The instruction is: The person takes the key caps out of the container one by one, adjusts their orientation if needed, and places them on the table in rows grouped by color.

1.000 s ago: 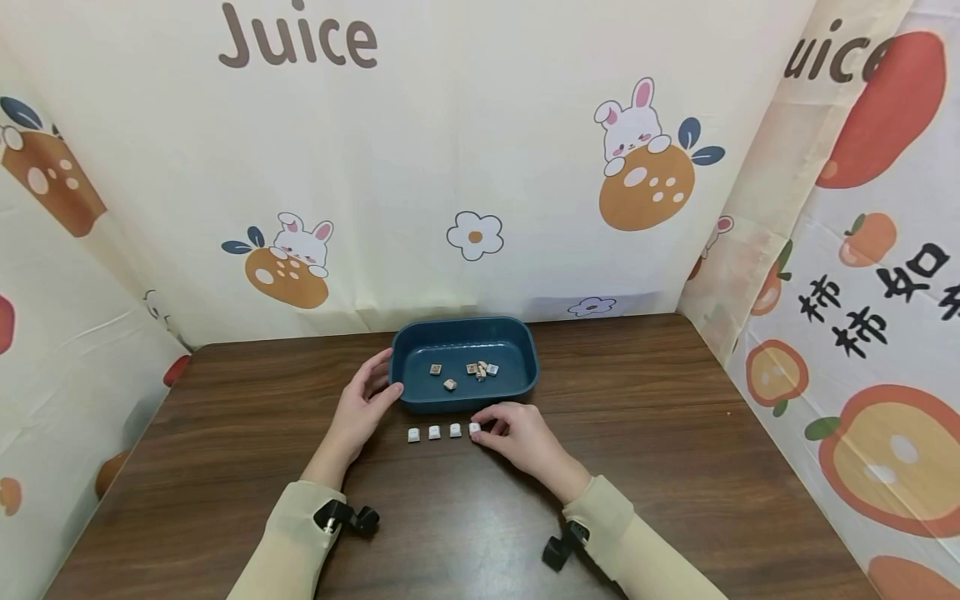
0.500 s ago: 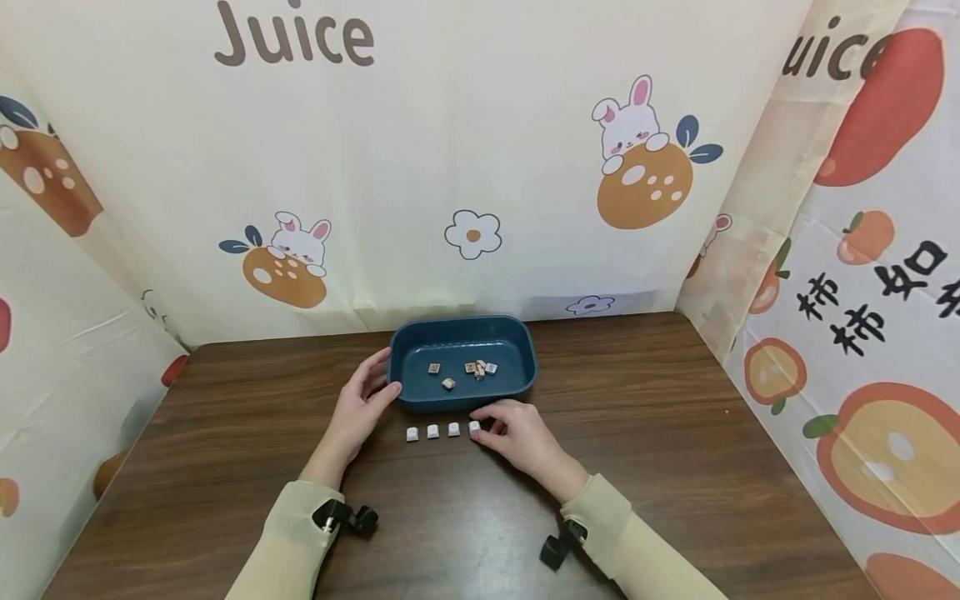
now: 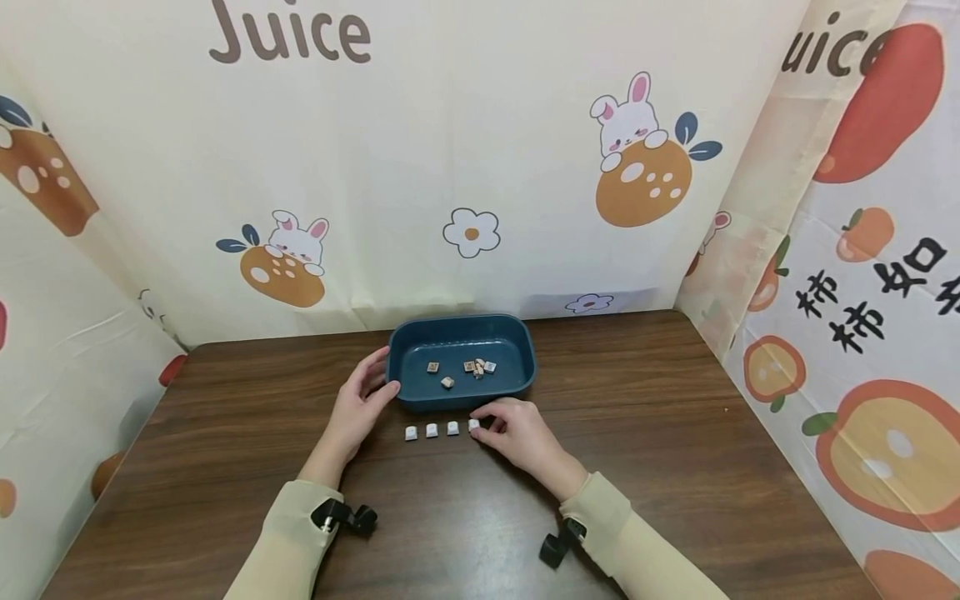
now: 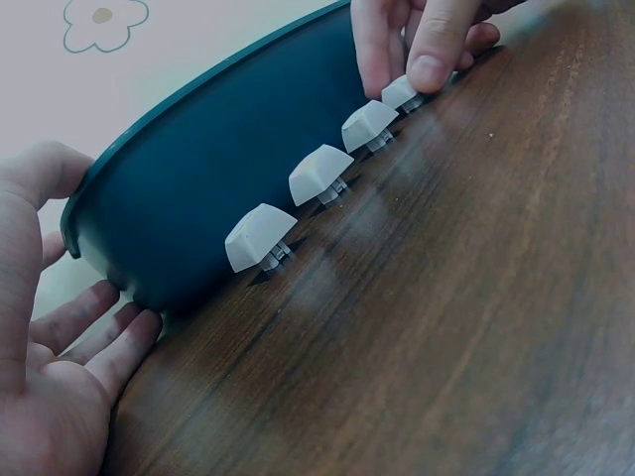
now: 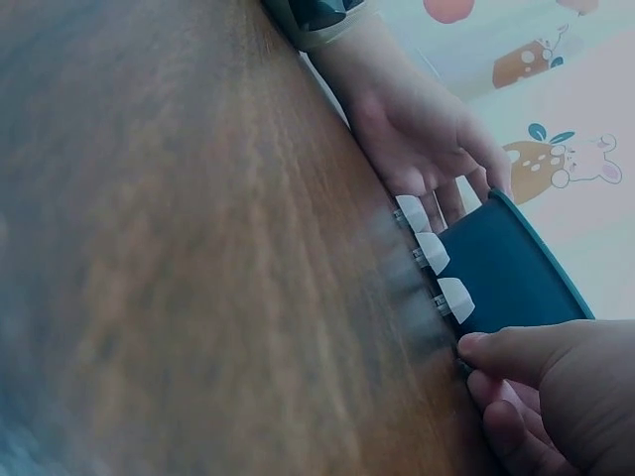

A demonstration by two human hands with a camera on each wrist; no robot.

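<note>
A row of white keycaps (image 3: 432, 431) with clear stems beneath stands on the brown table, in front of a dark blue tray (image 3: 528, 333). My right hand (image 3: 525, 433) pinches the rightmost keycap (image 4: 399, 93) between thumb and fingertips, at the table surface; the fingers partly cover it in the left wrist view and hide it in the right wrist view. At the tray's left end, my left hand (image 3: 358, 412) holds the corner, thumb at the rim and the other fingers against the side, low down near the base in the left wrist view.
Several small tan and white pieces (image 3: 447, 382) lie inside the tray, some of them clustered right of its middle. Behind the table (image 3: 637, 417) hangs a printed cloth (image 3: 405, 150), with more cloth at both sides. Each sleeve carries a black wrist camera (image 3: 558, 543).
</note>
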